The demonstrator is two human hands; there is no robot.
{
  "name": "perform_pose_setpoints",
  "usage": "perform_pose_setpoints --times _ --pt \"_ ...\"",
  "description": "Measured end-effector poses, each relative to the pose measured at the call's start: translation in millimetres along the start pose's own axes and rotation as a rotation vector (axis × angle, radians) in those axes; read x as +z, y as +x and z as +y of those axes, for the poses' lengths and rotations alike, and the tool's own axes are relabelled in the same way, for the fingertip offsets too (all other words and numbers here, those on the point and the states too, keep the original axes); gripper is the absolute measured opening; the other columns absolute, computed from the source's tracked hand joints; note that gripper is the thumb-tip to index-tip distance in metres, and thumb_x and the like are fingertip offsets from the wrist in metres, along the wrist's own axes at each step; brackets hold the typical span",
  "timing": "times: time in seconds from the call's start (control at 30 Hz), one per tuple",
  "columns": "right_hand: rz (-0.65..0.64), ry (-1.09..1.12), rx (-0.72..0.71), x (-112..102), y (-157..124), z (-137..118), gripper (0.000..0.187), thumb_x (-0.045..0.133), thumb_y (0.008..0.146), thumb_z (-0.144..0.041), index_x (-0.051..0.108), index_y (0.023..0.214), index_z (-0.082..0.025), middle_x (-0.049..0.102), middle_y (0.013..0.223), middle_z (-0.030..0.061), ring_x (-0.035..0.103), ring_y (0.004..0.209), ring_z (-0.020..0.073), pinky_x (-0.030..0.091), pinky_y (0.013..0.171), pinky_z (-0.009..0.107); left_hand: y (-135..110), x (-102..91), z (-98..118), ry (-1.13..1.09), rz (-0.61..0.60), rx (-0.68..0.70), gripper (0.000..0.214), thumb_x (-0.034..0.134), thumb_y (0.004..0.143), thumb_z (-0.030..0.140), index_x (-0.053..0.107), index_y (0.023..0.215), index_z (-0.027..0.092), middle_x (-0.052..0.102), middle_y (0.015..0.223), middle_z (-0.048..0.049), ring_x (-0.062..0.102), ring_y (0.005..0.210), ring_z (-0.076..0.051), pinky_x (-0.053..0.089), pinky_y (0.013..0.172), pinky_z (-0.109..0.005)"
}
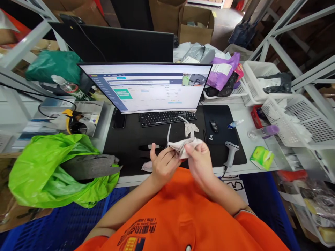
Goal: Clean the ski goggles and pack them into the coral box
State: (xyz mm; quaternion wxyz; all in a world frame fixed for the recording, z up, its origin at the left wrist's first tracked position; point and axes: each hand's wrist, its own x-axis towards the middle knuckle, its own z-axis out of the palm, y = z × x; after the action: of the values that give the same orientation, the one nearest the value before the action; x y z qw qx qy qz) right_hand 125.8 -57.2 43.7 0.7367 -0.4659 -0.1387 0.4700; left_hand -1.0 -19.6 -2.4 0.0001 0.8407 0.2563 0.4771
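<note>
Both hands are together in front of my chest, above the near edge of the black desk mat (131, 139). My left hand (163, 163) and my right hand (200, 157) are both closed on a small pale cloth item with thin straps (183, 141). Its straps stick up and out toward the keyboard (167, 118). Just left of my left hand, a small white scrap (147, 166) lies on the mat. A curved monitor (146, 87) showing a form page stands behind the keyboard.
A green plastic bag (44, 170) holding a grey garment (89, 165) sits at left. A mouse (214, 126) and barcode scanner (230, 153) lie right of my hands. White baskets (300, 118), purple parcels (223, 71) and a green tissue pack (261, 157) fill the right side.
</note>
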Motion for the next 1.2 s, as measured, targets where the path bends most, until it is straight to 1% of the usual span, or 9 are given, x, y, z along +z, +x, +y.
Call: perform_pose_setpoints --times 0.13,0.23,0.43,0.57,0.73,0.87,0.97,1.03,1.2 --pt "-0.04 0.251 0.237 4.3 19.5 -6.7 0.034 0.09 0.066 -0.027 0.061 0.085 -0.024 0.07 0.087 -0.0031 0.068 0.085 0.0142 0.058 0.084 0.027 -4.9 1.7 -4.1 0.075 -0.054 0.02 0.012 0.073 0.085 0.014 0.066 0.088 0.023 0.076 0.082 0.0027 0.073 0.088 -0.018 0.008 0.128 -0.053" --pt "-0.026 0.324 0.262 0.5 24.3 4.1 0.03 0.088 0.069 -0.022 0.062 0.085 -0.025 0.07 0.085 -0.0045 0.069 0.088 0.0132 0.058 0.089 0.026 -6.8 3.4 -6.6 0.042 -0.125 -0.035 0.008 0.072 0.086 0.018 0.065 0.086 0.022 0.076 0.08 0.003 0.073 0.09 -0.019 0.008 0.128 -0.057" --pt "0.06 0.319 0.281 -7.1 26.4 17.9 0.034 0.086 0.066 -0.01 0.057 0.078 -0.024 0.073 0.084 -0.0063 0.07 0.082 0.0096 0.058 0.084 0.02 -9.1 8.8 -10.3 -0.103 -0.229 -0.158 0.007 0.071 0.086 0.02 0.066 0.082 0.023 0.073 0.078 0.0039 0.073 0.096 -0.02 0.013 0.126 -0.063" --pt "0.091 0.318 0.368 -16.8 34.1 18.8 0.035 0.086 0.063 -0.009 0.058 0.076 -0.024 0.073 0.079 -0.0069 0.07 0.073 0.0108 0.059 0.071 0.021 -14.7 9.3 -9.6 -0.069 -0.24 -0.131 0.008 0.069 0.086 0.018 0.066 0.081 0.023 0.074 0.078 0.0032 0.073 0.095 -0.02 0.014 0.125 -0.064" --pt "0.084 0.193 0.384 -31.1 44.1 28.7 0.034 0.092 0.059 -0.017 0.062 0.075 -0.02 0.07 0.069 -0.0045 0.067 0.062 0.0118 0.057 0.062 0.022 -26.1 8.6 -7.6 -0.026 -0.272 -0.067 0.008 0.067 0.086 0.016 0.067 0.083 0.023 0.074 0.078 0.0031 0.072 0.091 -0.02 0.014 0.125 -0.065" --pt "0.12 0.168 0.402 -37.4 40.6 35.9 0.041 0.098 0.052 -0.027 0.065 0.076 -0.019 0.07 0.069 -0.0039 0.065 0.062 0.0108 0.056 0.063 0.022 -31.1 8.0 -7.7 -0.023 -0.283 -0.066 0.009 0.066 0.087 0.015 0.067 0.085 0.023 0.074 0.079 0.0035 0.072 0.092 -0.019 0.012 0.125 -0.065" --pt "0.084 0.102 0.322 -41.9 29.3 36.8 0.046 0.1 0.049 -0.035 0.066 0.077 -0.018 0.071 0.074 -0.0021 0.065 0.068 0.0113 0.055 0.069 0.023 -32.6 6.9 -8.1 -0.034 -0.286 -0.078 0.008 0.066 0.088 0.016 0.066 0.083 0.023 0.074 0.08 0.0034 0.072 0.092 -0.019 0.013 0.125 -0.065" --pt "0.073 0.004 0.199 -45.6 19.4 37.6 0.043 0.097 0.055 -0.039 0.064 0.073 -0.019 0.069 0.073 -0.0027 0.062 0.068 0.0107 0.052 0.07 0.023 -33.2 6.2 -7.8 -0.038 -0.283 -0.081 0.009 0.066 0.088 0.017 0.065 0.082 0.022 0.073 0.08 0.003 0.072 0.092 -0.019 0.014 0.125 -0.065" --pt "0.084 -0.253 -0.032 -50.1 -4.1 43.2 0.053 0.092 0.065 -0.041 0.043 0.056 -0.022 0.042 0.054 -0.0084 0.043 0.055 0.0097 0.042 0.058 0.025 -30.7 4.9 -4.9 -0.06 -0.273 -0.092 0.01 0.065 0.089 0.017 0.064 0.081 0.022 0.073 0.079 0.0024 0.071 0.091 -0.019 0.014 0.125 -0.065"
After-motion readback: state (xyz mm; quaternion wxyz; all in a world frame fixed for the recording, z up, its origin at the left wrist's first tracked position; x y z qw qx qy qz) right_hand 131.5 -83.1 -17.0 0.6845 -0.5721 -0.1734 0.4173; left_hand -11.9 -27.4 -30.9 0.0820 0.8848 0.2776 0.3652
